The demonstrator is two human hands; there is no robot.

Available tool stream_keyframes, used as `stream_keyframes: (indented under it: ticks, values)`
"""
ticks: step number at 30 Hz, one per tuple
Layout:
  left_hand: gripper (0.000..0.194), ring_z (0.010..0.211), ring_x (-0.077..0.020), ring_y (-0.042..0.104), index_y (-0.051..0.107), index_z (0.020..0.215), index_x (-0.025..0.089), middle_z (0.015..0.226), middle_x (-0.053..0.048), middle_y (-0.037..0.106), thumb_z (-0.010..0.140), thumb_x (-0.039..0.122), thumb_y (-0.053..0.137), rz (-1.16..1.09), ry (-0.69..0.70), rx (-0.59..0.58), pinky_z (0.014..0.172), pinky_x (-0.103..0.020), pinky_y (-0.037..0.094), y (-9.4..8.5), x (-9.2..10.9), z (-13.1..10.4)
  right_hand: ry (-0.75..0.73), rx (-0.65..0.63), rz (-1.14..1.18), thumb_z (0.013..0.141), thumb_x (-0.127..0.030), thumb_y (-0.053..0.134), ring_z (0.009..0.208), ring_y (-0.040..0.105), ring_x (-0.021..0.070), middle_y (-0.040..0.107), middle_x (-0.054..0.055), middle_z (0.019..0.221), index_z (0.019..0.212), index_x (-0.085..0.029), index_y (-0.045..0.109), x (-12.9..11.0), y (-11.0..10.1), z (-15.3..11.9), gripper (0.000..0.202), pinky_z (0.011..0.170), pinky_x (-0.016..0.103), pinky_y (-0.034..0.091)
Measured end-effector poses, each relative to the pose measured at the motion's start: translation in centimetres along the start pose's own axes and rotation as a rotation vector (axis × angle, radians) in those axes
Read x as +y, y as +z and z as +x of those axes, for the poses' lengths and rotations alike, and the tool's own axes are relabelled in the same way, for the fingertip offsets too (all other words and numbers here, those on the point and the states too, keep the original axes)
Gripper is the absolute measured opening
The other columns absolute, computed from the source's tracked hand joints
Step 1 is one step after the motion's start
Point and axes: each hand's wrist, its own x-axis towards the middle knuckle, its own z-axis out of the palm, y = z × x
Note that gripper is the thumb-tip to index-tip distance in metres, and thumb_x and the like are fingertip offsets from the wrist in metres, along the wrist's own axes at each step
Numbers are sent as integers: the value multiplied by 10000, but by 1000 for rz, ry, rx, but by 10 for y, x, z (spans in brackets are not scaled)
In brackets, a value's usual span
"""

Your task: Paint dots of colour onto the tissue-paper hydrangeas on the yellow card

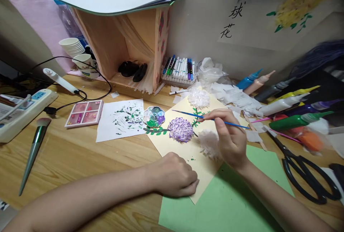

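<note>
Through the head camera I have the right hand (232,135) with its fingers pinched on a blue paintbrush (231,123), whose dark, tapered end points left across the cream paper (208,169), just beyond the purple flower (180,130); I cannot tell whether that tip touches the sheet; the left hand (176,174) is clenched, its fingers curled under, and rests at the paper's near left edge; I cannot see anything inside that fist; the cream paper lies at a slant, partly over a green sheet (204,214) on the wooden surface (120,156); one white flower (199,97) sits at the paper's far end, while the other white flower (208,144) is partly hidden by the right hand; green leaves (157,131) reach out to the left of the purple bloom, beside a round paint palette (146,116); next to that I see a white sheet (106,124) smeared with dark green; off to the right lie black-handled scissors (303,169), with a green paint bottle (301,120) beyond them; loose white scraps (231,94) lie behind the work.
</note>
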Motion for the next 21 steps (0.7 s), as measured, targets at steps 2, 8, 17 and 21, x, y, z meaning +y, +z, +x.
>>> stream_keyframes:
  ticks: [2, 8, 17, 21]
  values:
    - [288, 437, -123, 538, 524, 542, 177, 511, 17, 607, 818, 253, 488, -7, -2, -11, 396, -292, 234, -1, 0, 0, 10, 73, 27, 879, -224, 459, 868, 556, 202, 621, 36, 820, 851, -228, 630, 11, -11, -11, 173, 796, 375, 418]
    - [302, 442, -115, 527, 512, 554, 178, 520, 24, 604, 842, 246, 457, -11, -8, -35, 416, -293, 249, -4, 0, 1, -1, 305, 177, 806, -243, 513, 662, 563, 196, 577, 14, 664, 731, -214, 582, 42, -34, -41, 106, 663, 372, 404]
    - [316, 449, -116, 521, 514, 573, 182, 527, 25, 593, 870, 250, 429, -2, 2, -51, 430, -301, 253, -4, -1, 1, -137, 258, 19, 816, -220, 475, 638, 514, 206, 588, 24, 589, 709, -243, 545, 31, -37, -51, 129, 613, 375, 405]
    - [314, 446, -119, 517, 516, 577, 183, 522, 25, 589, 871, 251, 431, 0, 7, -50, 431, -304, 255, -5, -1, 2, -225, 68, -162, 854, -259, 407, 664, 538, 204, 596, 19, 605, 741, -258, 510, 24, -45, -63, 152, 605, 367, 404]
